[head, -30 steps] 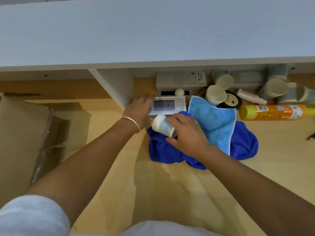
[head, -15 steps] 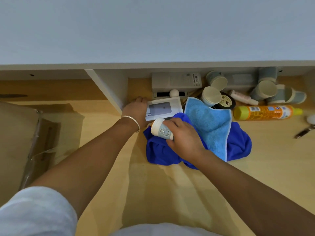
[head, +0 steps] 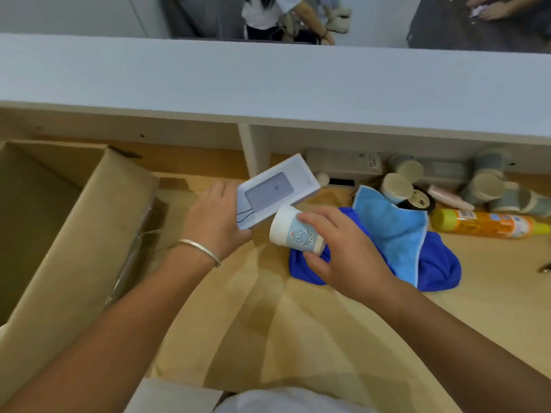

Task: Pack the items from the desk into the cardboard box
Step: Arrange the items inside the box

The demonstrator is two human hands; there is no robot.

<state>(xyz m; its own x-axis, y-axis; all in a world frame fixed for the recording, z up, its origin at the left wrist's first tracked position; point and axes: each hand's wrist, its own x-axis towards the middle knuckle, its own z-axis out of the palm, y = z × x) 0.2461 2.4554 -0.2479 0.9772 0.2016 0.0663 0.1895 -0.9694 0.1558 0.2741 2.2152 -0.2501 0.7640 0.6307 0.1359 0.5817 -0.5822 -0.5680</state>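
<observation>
Cup (head: 295, 234) lies sideways in right hand's (head: 343, 251) grip.

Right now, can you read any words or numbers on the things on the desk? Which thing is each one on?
No text reads clearly.
White box in the left hand: a grey picture, no legible words.
Small cup in the right hand: a cartoon octopus drawing, no words.
Orange bottle: label print too blurred.
Black jar lid: round label, too blurred.
Power strip: sticker too small.
</observation>
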